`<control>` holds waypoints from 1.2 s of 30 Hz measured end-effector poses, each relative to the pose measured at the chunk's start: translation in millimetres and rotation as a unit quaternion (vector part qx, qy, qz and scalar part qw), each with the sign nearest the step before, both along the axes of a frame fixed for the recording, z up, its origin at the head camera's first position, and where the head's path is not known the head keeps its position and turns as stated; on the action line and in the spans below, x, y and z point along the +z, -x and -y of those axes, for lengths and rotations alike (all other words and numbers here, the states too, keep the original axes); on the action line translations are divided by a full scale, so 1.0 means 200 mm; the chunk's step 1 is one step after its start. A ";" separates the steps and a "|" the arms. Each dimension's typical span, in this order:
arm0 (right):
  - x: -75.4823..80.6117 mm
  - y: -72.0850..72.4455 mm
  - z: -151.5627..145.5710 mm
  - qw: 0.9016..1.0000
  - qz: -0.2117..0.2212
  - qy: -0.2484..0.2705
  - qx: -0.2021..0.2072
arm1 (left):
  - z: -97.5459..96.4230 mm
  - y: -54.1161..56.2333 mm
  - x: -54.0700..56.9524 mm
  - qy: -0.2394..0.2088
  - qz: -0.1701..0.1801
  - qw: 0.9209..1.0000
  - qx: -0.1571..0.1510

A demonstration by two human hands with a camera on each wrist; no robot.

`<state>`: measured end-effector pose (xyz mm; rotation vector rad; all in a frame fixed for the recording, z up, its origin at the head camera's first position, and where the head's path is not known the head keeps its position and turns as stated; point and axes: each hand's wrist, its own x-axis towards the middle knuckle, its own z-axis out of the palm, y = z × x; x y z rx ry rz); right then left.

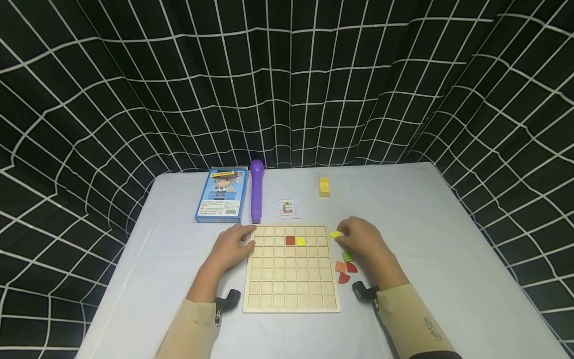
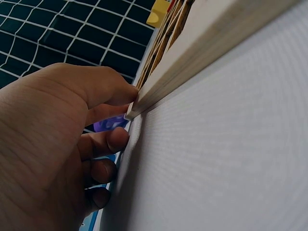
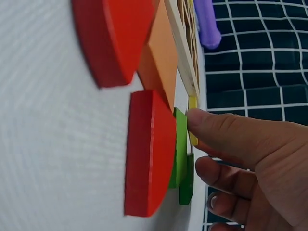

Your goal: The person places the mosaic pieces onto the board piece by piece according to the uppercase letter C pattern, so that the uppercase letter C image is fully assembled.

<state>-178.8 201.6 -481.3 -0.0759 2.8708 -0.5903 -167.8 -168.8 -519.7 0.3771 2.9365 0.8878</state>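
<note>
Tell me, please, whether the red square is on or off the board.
On: in the head view, the red square fills a cell of the board, beside a yellow piece.

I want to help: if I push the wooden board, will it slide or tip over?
The wooden board lies flat and wide, so it would probably slide, not tip. Its thick-looking edge suggests it's likely stiff. The left hand touching its corner might hold it back a little.
</note>
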 end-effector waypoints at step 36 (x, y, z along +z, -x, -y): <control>0.33 -0.08 0.26 0.979 -0.121 0.155 0.056 | 0.00 -0.01 0.01 0.003 -0.004 1.000 -0.005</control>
